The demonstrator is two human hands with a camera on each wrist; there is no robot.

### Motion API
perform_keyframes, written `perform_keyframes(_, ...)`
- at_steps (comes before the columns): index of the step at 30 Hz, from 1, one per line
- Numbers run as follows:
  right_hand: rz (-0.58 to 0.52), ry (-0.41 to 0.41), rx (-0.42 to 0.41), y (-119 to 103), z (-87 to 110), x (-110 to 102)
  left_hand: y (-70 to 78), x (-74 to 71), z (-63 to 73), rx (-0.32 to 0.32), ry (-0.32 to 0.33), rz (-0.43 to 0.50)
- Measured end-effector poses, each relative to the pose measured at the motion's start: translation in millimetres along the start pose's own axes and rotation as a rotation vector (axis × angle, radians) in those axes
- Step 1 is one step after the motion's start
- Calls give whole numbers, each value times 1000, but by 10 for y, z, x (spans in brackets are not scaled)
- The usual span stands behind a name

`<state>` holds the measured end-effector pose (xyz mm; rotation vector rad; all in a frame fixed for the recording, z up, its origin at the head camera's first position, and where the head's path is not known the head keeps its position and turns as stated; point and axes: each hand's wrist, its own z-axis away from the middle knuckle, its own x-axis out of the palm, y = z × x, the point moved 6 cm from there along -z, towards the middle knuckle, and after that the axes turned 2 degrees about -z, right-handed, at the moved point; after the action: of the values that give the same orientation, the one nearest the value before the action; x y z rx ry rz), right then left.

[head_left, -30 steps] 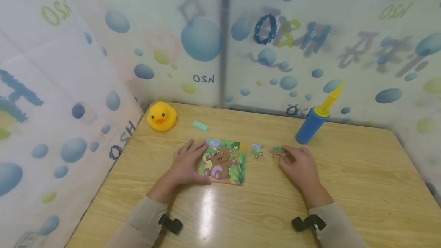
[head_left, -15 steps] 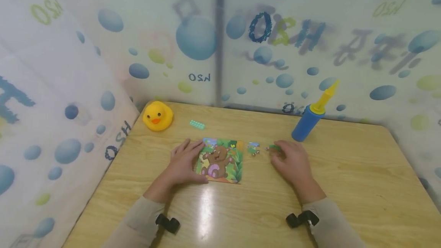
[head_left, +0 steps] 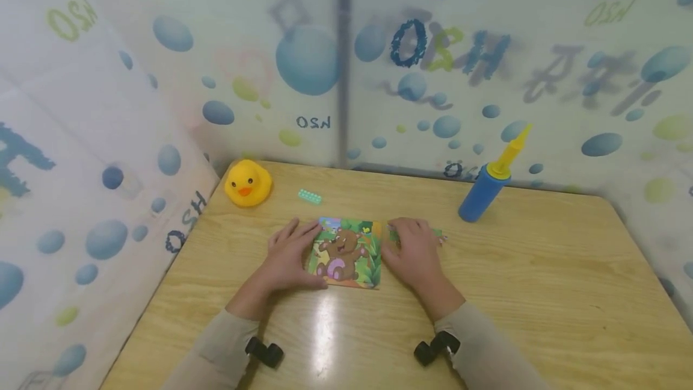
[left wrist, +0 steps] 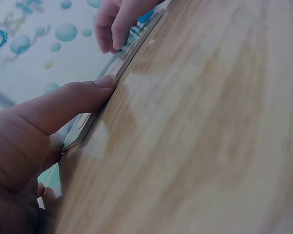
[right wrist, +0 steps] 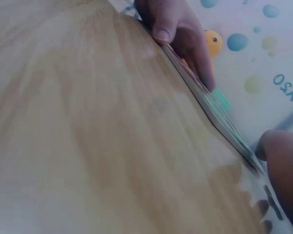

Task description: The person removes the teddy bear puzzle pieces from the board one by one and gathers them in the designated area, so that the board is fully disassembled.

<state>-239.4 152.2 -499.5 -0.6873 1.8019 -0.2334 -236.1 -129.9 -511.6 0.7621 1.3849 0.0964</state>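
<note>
A square jigsaw puzzle [head_left: 343, 254] with a brown bear picture lies on the table. My left hand [head_left: 292, 254] holds its left side: the thumb lies along the near edge and the fingers at the left edge, as the left wrist view [left wrist: 83, 97] also shows of the thumb. Just right of the puzzle, my right hand [head_left: 414, 251] has its thumb and fingers bent down at a small puzzle piece [head_left: 393, 235], mostly covered by the hand. Another puzzle piece [head_left: 440, 236], green and brown, peeks out on the right behind that hand.
A yellow rubber duck [head_left: 248, 183] and a mint-green studded strip [head_left: 310, 196] stand at the back left of the wooden table [head_left: 541, 294]. Behind the right hand is a blue hand pump [head_left: 483, 194] with a yellow nozzle. Bubble-printed curtains [head_left: 243, 47] border the table's back and left.
My right hand has gone left, from the green and brown piece to the piece beside the puzzle. The left hand stays on the puzzle. The head view has shifted slightly.
</note>
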Motion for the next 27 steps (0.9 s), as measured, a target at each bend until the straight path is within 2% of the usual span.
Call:
perform_keyframes(4,41,-30,-37,-146,-59,113,8,7,-11,0,-10,-6)
perform_keyframes(10,66,-104,42,-208,-126,233,6,11,-19,2,-8,-5)
perform_keyframes(16,78,-100,91,-209,-140,259,25,-1,-15,-4,-13,-5)
perform_keyframes(27,99,-130,102,-257,-126,237,34,-26,3,-1,1,8)
